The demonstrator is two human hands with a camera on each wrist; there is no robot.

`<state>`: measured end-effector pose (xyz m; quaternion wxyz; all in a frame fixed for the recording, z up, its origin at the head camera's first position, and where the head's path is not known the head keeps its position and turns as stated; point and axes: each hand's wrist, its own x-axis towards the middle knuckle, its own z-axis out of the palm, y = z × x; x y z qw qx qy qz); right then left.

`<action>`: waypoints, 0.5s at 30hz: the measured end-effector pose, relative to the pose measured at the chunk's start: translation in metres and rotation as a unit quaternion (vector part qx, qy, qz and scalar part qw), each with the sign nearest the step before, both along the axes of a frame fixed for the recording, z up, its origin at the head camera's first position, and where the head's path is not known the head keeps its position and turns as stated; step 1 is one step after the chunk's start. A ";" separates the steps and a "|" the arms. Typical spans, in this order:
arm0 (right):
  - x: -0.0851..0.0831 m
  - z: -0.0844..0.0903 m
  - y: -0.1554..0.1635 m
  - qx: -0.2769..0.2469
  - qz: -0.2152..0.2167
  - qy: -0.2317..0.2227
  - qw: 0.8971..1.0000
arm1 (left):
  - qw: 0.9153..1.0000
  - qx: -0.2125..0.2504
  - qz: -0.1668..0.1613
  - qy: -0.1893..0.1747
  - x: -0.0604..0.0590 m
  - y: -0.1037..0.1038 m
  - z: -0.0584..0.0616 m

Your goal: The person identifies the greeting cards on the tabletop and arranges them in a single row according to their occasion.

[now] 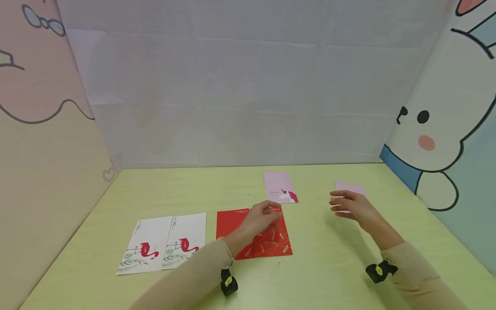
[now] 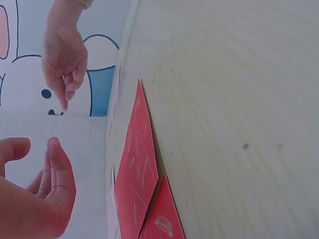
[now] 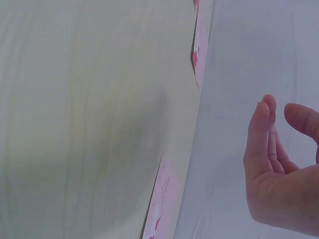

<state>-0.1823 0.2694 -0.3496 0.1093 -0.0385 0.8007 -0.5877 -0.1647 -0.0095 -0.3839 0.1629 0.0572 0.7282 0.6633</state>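
Observation:
My left hand (image 1: 260,221) hovers over two red cards (image 1: 273,241) lying side by side, its fingers loosely bent around nothing. In the left wrist view the red cards (image 2: 138,169) slightly overlap, below and beside that hand (image 2: 42,199). My right hand (image 1: 354,206) is raised over the right part of the table with its fingers extended, holding nothing. Behind it lies a pink card (image 1: 350,187), partly hidden by the hand. Another pink card (image 1: 280,187) with a darker pink figure lies behind the red cards. In the right wrist view the right hand (image 3: 279,169) has thumb and fingers apart.
Two white cards (image 1: 149,245) with red flamingos and green leaves lie next to each other at the left of the pale wooden table (image 1: 310,275). A white cloth (image 1: 240,86) hangs at the table's back edge. Walls with cartoon drawings (image 1: 441,129) stand at both sides.

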 end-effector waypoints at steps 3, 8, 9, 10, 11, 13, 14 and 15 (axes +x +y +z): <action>-0.002 0.000 0.008 -0.017 -0.010 -0.003 1.000 | 1.000 0.006 0.016 0.003 -0.006 0.005 -0.001; -0.009 -0.008 0.012 -0.059 -0.042 -0.025 0.997 | 0.998 0.011 0.058 0.003 -0.019 0.005 -0.006; -0.011 -0.009 0.012 -0.068 -0.046 -0.029 0.996 | 0.998 0.012 0.065 0.006 -0.022 0.004 -0.007; -0.013 -0.011 0.011 -0.079 -0.047 -0.034 0.995 | 0.997 0.012 0.073 0.009 -0.025 0.003 -0.007; -0.015 -0.013 0.010 -0.091 -0.047 -0.036 0.994 | 0.997 0.012 0.080 0.010 -0.028 0.002 -0.007; -0.019 -0.015 0.007 -0.117 -0.045 -0.043 0.991 | 0.995 0.016 0.093 0.009 -0.034 0.001 -0.008; -0.022 -0.016 0.004 -0.124 -0.044 -0.046 0.990 | 0.995 0.018 0.098 0.009 -0.037 0.001 -0.008; -0.024 -0.017 0.002 -0.132 -0.043 -0.048 0.989 | 0.994 0.019 0.103 0.008 -0.040 0.001 -0.007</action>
